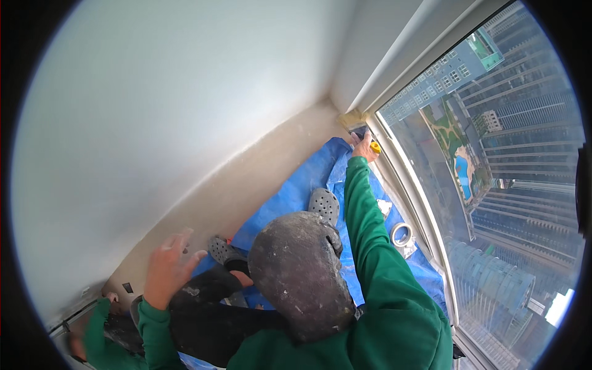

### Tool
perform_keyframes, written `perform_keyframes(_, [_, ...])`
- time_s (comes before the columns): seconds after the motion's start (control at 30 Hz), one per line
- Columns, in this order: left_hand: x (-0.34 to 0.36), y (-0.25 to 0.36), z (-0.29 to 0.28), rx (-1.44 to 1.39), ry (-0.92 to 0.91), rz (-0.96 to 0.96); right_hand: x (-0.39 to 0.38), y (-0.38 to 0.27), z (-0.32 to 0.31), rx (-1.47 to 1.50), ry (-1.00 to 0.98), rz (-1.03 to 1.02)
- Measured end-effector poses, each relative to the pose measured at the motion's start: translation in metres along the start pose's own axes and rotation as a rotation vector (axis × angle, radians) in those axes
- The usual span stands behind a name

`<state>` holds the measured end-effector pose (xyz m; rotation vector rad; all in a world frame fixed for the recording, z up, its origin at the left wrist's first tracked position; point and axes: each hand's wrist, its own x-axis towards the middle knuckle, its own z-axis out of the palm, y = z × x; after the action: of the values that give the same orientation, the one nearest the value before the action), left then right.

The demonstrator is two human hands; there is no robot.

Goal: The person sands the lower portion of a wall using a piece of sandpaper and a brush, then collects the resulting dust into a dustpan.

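Observation:
My right hand (365,148) reaches to the far corner by the window. Its fingers are closed on a scraper (359,131) with a dark blade and a yellow handle end. The blade is close to a yellowish-tan patch (353,118) at the foot of the corner; whether it touches is hard to tell. On the left, my left hand (169,268) is raised in front of the lower wall, slightly blurred. Its fingers are apart and nothing shows in them.
Blue sheeting (290,191) covers the floor around grey clogs (324,205). A tape roll (401,234) lies beside the window frame (425,222). The pale wall (185,92) rises on the left. A dusty dark cap (296,271) blocks the middle. At lower left appears another green sleeve (98,333).

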<state>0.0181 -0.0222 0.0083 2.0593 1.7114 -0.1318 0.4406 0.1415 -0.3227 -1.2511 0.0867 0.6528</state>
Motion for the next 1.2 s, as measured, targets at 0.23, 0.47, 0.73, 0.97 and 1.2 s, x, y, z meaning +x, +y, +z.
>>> perform_keyframes(0.23, [0.000,0.000,-0.002,0.025,0.021,-0.054,0.013,0.000,-0.016,0.107,0.054,-0.069])
perform_keyframes(0.47, [0.000,-0.004,-0.002,0.007,0.016,-0.029,-0.019,0.033,0.005,-0.553,-0.284,-0.075])
perform_keyframes(0.73, [-0.002,0.002,-0.001,0.000,0.007,0.020,-0.036,0.022,0.025,-1.211,-0.357,-0.746])
perform_keyframes(0.97, [-0.012,-0.004,-0.008,0.006,0.080,0.025,-0.127,0.063,0.046,-0.863,-0.854,-0.705])
perform_keyframes(1.2, [-0.021,-0.011,-0.005,0.001,0.047,-0.041,-0.025,0.028,0.078,-0.366,-0.076,-0.112])
